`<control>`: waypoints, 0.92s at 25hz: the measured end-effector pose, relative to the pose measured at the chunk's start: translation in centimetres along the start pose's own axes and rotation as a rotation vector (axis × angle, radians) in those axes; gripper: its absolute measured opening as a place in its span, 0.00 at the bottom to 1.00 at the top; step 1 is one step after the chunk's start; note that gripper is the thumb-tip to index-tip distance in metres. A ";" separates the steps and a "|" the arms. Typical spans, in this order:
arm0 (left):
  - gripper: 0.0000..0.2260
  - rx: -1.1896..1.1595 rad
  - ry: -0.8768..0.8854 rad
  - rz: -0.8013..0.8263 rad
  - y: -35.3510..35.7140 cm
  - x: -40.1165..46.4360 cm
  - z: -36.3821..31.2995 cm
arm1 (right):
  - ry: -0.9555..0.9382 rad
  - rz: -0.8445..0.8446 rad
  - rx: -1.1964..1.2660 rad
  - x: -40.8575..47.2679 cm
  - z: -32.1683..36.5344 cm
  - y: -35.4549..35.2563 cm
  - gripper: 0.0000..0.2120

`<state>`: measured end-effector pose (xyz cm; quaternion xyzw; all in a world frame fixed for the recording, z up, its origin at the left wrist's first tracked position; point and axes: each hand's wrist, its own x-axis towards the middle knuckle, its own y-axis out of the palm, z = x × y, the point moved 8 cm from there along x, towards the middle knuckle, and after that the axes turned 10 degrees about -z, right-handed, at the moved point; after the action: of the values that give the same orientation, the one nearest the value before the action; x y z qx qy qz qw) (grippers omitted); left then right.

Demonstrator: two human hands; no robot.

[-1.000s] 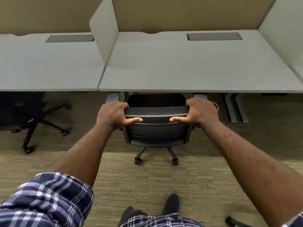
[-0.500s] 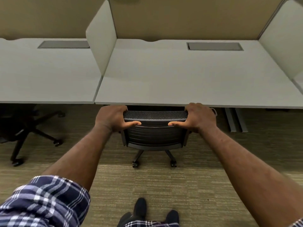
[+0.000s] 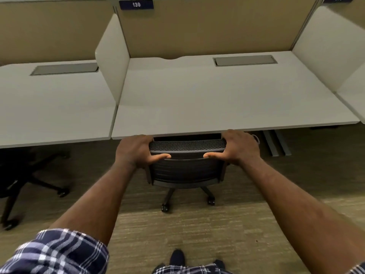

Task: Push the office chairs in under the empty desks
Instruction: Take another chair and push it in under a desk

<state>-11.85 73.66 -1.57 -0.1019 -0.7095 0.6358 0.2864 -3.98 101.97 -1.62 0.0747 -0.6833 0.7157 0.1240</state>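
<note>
**Knuckles near the desk edge**

A left hand [image 3: 136,150] and right hand [image 3: 240,147] clamp the mesh-backed office chair [image 3: 186,169] by its top corners, backrest just short of the desk [image 3: 217,99]. Pushed further, the fingers wrapped over the rail risk pinching against the edge directly beyond them.

Desk [image 3: 217,99] showing pale grey-white top, darker grey inset panel [image 3: 245,60] lying at far edge. Dividers [image 3: 112,56] showing same off-white. Back wall panel [image 3: 207,26] showing tan. Number plate [image 3: 136,4] showing dark blue with white digits 139. Chair [image 3: 185,169] showing black, mesh pattern along top edge. Second chair [image 3: 17,182] at left showing black. Carpet [image 3: 197,234] showing olive-brown with fine streaks. Sleeve [image 3: 55,254] showing navy-and-white plaid. Shoes [image 3: 176,258] showing black.
</note>
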 end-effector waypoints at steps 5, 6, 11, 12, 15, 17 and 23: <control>0.40 -0.018 -0.007 0.029 0.2 -0.2 0.0 | -0.008 -0.060 -0.020 -0.8 0.5 -0.7 0.42; 0.40 -0.026 0.001 0.011 0.1 -0.2 -0.1 | -0.003 -0.074 -0.029 -1.1 0.6 -0.8 0.43; 0.38 -0.091 0.182 -0.149 -0.4 -0.5 -4.4 | 0.131 -0.121 -0.051 -4.4 -0.7 -0.9 0.53; 0.38 -0.124 0.225 -0.177 -0.4 -0.4 -6.2 | 0.170 -0.107 -0.052 -5.6 -1.2 -0.9 0.54; 0.39 -0.207 0.372 -0.209 -0.6 0.2 -12.4 | 0.262 -0.074 -0.070 -9.6 -3.3 -0.9 0.55; 0.40 -0.235 0.495 -0.215 -0.6 0.3 -17.0 | 0.341 -0.067 -0.084 -13.0 -5.4 -1.6 0.54; 0.40 -0.294 0.797 -0.143 0.2 -1.3 -31.6 | 0.639 -0.068 -0.171 -26.6 -12.9 -5.0 0.53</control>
<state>6.12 99.68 -1.25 -0.3299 -0.6316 0.4175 0.5639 23.68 112.97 -4.88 -0.1416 -0.6643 0.6386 0.3617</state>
